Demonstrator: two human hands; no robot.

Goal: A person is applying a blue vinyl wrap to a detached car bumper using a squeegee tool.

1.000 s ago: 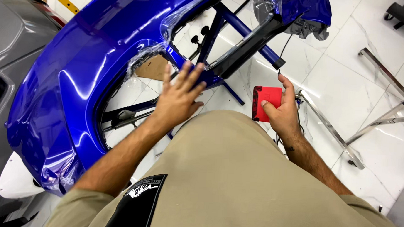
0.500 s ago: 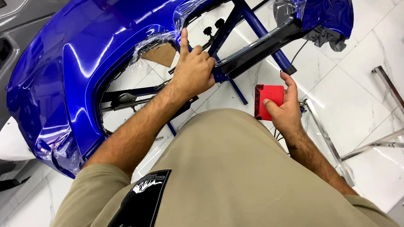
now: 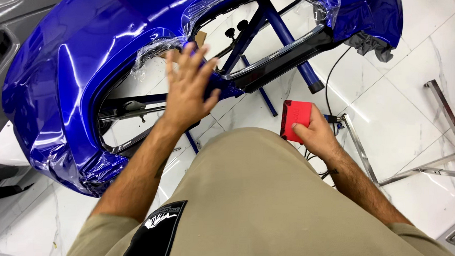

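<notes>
The left hand (image 3: 188, 90), fingers spread flat, presses film on the blue bumper (image 3: 76, 70) at far left, smoothing likely in hand; the right hand (image 3: 314, 134) pinches a red squeegee (image 3: 295, 119) near right; next calls for squeegeeing.

A khaki short-sleeved shirt (image 3: 265, 211) covers the torso, with a black patch (image 3: 154, 232) bearing a white emblem at seven o'clock. Both forearms are bare, without gloves or watch.
</notes>
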